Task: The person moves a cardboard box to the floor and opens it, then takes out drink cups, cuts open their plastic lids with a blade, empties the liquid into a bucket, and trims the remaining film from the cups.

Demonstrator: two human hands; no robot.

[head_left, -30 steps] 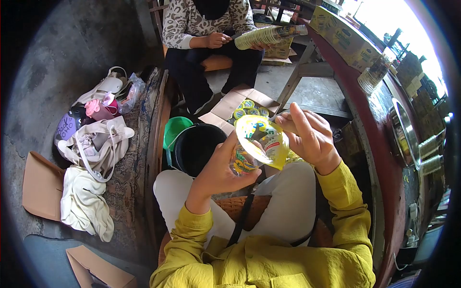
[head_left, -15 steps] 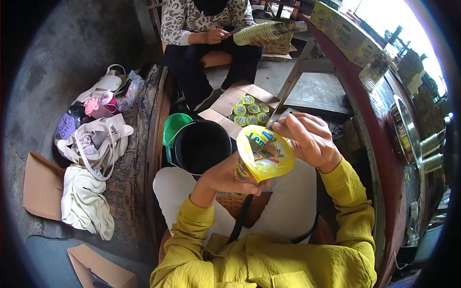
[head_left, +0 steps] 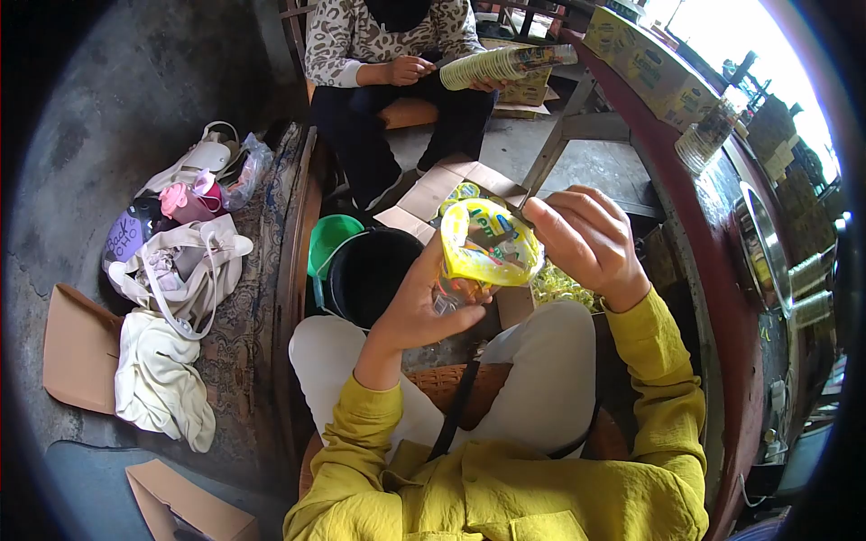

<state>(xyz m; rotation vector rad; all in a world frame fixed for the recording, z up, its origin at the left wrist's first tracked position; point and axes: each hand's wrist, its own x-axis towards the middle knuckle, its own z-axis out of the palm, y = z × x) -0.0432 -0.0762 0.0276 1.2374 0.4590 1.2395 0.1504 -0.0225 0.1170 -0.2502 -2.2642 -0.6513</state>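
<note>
My left hand (head_left: pixel 410 302) is wrapped round a clear plastic cup (head_left: pixel 451 293). The cup has a yellow printed lid film (head_left: pixel 483 261) with green and blue lettering; it is tilted toward me, and part of its middle looks see-through or cut out. At the cup's far right rim, my right hand (head_left: pixel 586 243) pinches a thin metal blade (head_left: pixel 532 191) whose tip points up. Most of the blade is hidden by the fingers. Behind the cup, an open cardboard box (head_left: pixel 419 198) holds yellow-lidded cups, largely covered from view.
A black bucket (head_left: pixel 356 288) and a green bucket (head_left: pixel 332 236) stand to the left. Yellow-green shreds (head_left: pixel 564 287) lie below my right hand. Opposite sits a person (head_left: pixel 388 72) holding a stack of cups (head_left: pixel 496 68). Bags (head_left: pixel 194 261) lie left; a red-edged counter (head_left: pixel 672 180) runs along the right.
The cup has moved slightly up and left and turned in my left hand. My right hand has shifted along its rim, and the shreds below have come into view.
</note>
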